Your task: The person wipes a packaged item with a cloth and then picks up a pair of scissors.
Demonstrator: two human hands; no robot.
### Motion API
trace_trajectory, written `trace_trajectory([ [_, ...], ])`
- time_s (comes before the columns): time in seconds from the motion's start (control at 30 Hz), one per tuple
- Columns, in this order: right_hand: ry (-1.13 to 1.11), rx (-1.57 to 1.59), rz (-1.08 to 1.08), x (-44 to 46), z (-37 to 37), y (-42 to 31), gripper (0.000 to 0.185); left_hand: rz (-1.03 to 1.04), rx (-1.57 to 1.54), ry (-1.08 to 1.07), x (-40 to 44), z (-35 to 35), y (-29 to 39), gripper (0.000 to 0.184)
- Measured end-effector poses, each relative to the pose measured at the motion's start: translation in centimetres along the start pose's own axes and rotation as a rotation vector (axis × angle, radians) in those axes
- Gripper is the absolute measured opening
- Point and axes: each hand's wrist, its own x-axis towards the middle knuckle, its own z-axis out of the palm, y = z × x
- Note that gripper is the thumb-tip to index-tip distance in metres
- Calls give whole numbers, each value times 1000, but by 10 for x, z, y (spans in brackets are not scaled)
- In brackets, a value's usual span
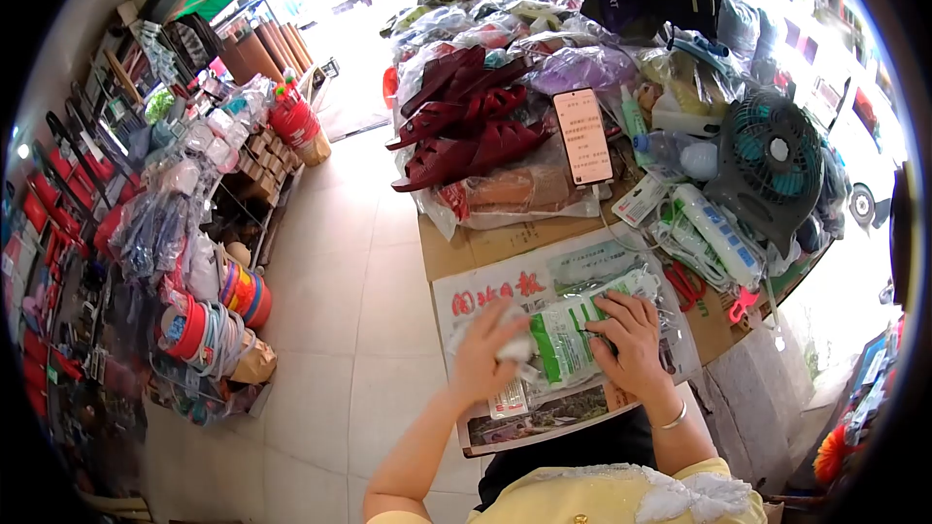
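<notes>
A green-and-white package in clear plastic, its exact contents not clear to me, lies on a newspaper. My right hand rests on the package's right part, fingers spread and curving over it. At the left end is my left hand, a little smeared by motion, with a crumpled white cloth gripped against the package's edge. Red-handled scissors lie just beyond my right hand. A white-and-green power strip with its coiled cord sits farther off to the right.
Dark red sandals and plastic-bagged goods cover the table's far side. A lit phone leans there, a cable at its lower end. On the right stands a dark fan. Crowded shelves line the left, beside a tiled floor.
</notes>
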Motion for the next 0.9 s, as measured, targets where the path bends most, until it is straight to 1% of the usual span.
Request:
trace_trajectory([
  [0.03,3,3,2,0,0,0,18,-137,-43,39,5,-2,-7,62],
  [0.13,8,9,6,-1,2,0,18,-108,41,27,16,-1,-9,63],
  [0.17,3,7,4,-2,2,2,18,-42,-65,10,13,5,-1,65],
  [0.2,12,-5,17,-2,1,3,18,-28,-72,-1,13,9,19,65],
  [0.27,19,28,11,-1,-1,1,19,184,-14,-113,9,14,59,67],
  [0.4,10,30,19,-3,0,3,19,276,27,-171,12,19,61,66],
  [0.47,9,20,39,-3,0,3,18,147,-42,-61,23,10,37,63],
  [0.5,11,19,32,-4,0,3,17,154,-43,-66,24,9,19,63],
  [0.57,25,19,23,-4,0,3,17,-171,-142,84,27,8,-13,59],
  [0.6,24,18,24,-4,0,3,17,-163,-136,80,29,4,-16,59],
  [0.67,27,19,30,-5,-1,3,17,-219,24,87,31,-1,-17,57],
  [0.7,21,29,27,-6,-1,3,17,-216,27,84,29,0,-11,57],
  [0.77,25,38,31,-5,-1,6,17,-75,-22,-57,19,6,19,58],
  [0.83,14,42,37,-6,-2,5,18,56,-14,-127,6,16,64,60],
  [0.87,11,44,46,-6,-3,5,18,144,-63,-194,0,25,76,62],
  [0.9,8,54,38,-6,-4,5,19,176,14,-207,-2,26,84,62],
])
